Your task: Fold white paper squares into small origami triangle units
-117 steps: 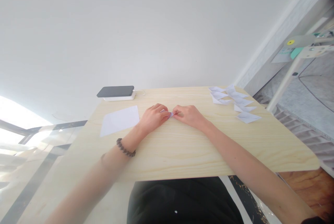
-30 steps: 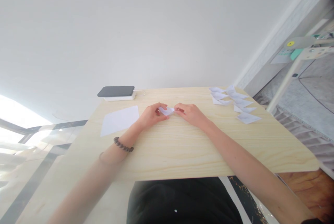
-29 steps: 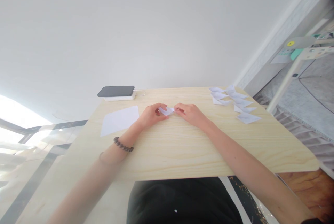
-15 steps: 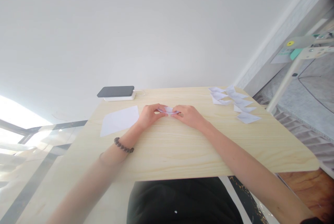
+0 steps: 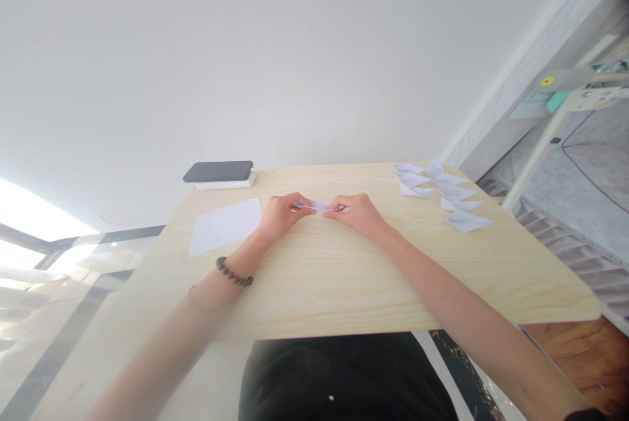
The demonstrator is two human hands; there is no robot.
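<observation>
At the centre of the frame, your left hand point(image 5: 282, 215) and right hand point(image 5: 360, 215) both pinch the paper point(image 5: 321, 205), one at each end. One second ago it tapered rightward; now it shows as a thinner, wider strip, so shaping seems unfinished.

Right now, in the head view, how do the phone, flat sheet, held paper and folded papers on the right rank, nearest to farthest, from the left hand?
From the left hand:
1. Held paper: in its grasp, shared with the right hand.
2. Flat sheet: just to its left.
3. Phone: behind the sheet, back left.
4. Folded papers: off to the right.
</observation>
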